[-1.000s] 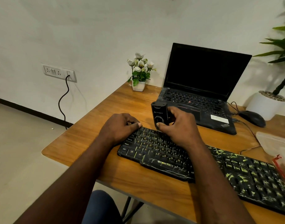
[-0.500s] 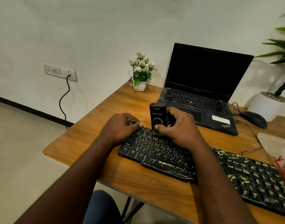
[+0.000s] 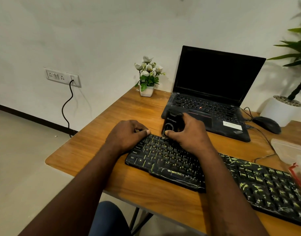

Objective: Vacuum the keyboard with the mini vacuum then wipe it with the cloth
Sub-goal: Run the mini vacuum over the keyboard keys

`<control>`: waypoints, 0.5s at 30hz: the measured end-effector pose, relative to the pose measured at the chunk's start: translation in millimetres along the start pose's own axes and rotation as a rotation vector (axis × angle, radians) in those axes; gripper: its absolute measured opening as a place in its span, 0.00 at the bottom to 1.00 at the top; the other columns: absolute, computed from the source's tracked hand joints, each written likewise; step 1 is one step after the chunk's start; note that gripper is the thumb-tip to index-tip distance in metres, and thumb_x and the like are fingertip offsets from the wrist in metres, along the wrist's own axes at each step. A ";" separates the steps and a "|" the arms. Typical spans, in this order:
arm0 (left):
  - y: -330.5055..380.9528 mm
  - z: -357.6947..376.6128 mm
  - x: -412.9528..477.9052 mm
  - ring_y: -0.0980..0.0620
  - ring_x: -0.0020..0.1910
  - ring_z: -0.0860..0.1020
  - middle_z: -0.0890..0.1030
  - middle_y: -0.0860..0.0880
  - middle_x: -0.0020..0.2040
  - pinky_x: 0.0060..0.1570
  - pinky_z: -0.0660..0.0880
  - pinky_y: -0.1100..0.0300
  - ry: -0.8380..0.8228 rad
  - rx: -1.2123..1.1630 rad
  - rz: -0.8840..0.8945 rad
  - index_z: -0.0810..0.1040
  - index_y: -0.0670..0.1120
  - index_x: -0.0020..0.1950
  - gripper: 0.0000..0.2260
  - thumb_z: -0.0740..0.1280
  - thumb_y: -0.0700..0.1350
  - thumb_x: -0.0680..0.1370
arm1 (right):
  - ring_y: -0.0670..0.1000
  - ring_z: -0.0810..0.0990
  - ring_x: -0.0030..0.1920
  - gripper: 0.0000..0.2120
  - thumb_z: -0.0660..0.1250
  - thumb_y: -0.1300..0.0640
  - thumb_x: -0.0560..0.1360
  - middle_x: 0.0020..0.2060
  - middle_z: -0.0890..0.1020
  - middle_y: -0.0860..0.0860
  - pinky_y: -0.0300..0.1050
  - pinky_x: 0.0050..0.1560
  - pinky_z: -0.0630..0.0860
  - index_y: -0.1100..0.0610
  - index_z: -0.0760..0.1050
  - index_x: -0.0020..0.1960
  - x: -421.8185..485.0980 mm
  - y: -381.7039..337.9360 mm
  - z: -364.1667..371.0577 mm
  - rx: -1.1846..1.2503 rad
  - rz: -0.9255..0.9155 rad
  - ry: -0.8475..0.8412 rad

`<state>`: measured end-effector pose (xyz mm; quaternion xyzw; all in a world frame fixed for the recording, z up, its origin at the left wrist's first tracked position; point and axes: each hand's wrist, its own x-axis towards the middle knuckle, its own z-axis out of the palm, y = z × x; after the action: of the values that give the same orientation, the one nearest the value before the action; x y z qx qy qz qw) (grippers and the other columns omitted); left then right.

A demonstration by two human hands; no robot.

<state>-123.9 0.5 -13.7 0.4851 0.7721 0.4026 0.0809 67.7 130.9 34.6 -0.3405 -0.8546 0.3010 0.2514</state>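
A black keyboard [image 3: 170,160] with yellow-green markings lies across the wooden desk [image 3: 98,150]. My right hand [image 3: 189,133] grips a small black mini vacuum [image 3: 171,125], upright, its lower end on the keys at the keyboard's far left part. My left hand [image 3: 127,133] rests on the keyboard's top left corner with fingers curled over its edge, holding it. No cloth is plainly visible.
An open black laptop [image 3: 212,92] stands just behind the vacuum. A small white flower pot [image 3: 147,90] sits at the back left. A black mouse [image 3: 267,124], a big white plant pot [image 3: 281,113] and a clear plastic bag [image 3: 292,150] are at the right.
The vacuum in my right hand has shifted slightly along the top key rows and tilted a little. My left hand has stayed on the keyboard's corner.
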 end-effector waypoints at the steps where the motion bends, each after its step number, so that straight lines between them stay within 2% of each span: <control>1: 0.5 -0.4 -0.2 0.58 0.48 0.81 0.84 0.59 0.49 0.51 0.81 0.48 0.003 0.007 0.000 0.88 0.55 0.50 0.11 0.70 0.59 0.79 | 0.46 0.80 0.51 0.30 0.81 0.52 0.70 0.57 0.83 0.48 0.33 0.44 0.74 0.50 0.74 0.68 0.2 3.5 -5.4 -0.015 0.016 -0.006; 4: 0.3 -0.8 -0.2 0.58 0.47 0.80 0.82 0.59 0.48 0.49 0.80 0.52 0.036 0.031 0.000 0.87 0.55 0.49 0.10 0.71 0.59 0.78 | 0.47 0.79 0.50 0.32 0.81 0.52 0.69 0.58 0.82 0.48 0.33 0.42 0.72 0.51 0.73 0.70 0.0 13.9 -19.5 -0.036 0.040 -0.018; 8: -1.7 -0.3 1.6 0.56 0.47 0.79 0.81 0.58 0.47 0.47 0.76 0.55 0.050 0.044 -0.017 0.85 0.54 0.45 0.09 0.71 0.57 0.78 | 0.44 0.80 0.50 0.31 0.81 0.53 0.70 0.52 0.80 0.43 0.31 0.40 0.70 0.51 0.73 0.69 0.6 11.4 -21.5 -0.014 0.028 -0.036; 11: -1.2 -0.4 2.9 0.57 0.48 0.79 0.81 0.57 0.47 0.49 0.77 0.54 0.041 0.030 -0.029 0.86 0.53 0.47 0.08 0.70 0.54 0.79 | 0.45 0.80 0.52 0.29 0.81 0.53 0.70 0.52 0.80 0.42 0.30 0.42 0.71 0.51 0.74 0.67 3.0 -1.3 -8.5 -0.019 -0.011 -0.064; 15: -1.9 -1.6 1.9 0.58 0.48 0.80 0.84 0.58 0.47 0.50 0.78 0.56 0.053 -0.044 -0.055 0.87 0.54 0.49 0.05 0.71 0.49 0.80 | 0.46 0.81 0.54 0.27 0.81 0.53 0.69 0.54 0.82 0.45 0.36 0.49 0.76 0.49 0.76 0.65 11.5 -20.6 13.2 -0.052 -0.079 -0.079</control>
<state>-127.0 0.8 -13.4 0.4509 0.7779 0.4299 0.0820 43.1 122.7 42.2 -0.3007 -0.8842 0.2818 0.2200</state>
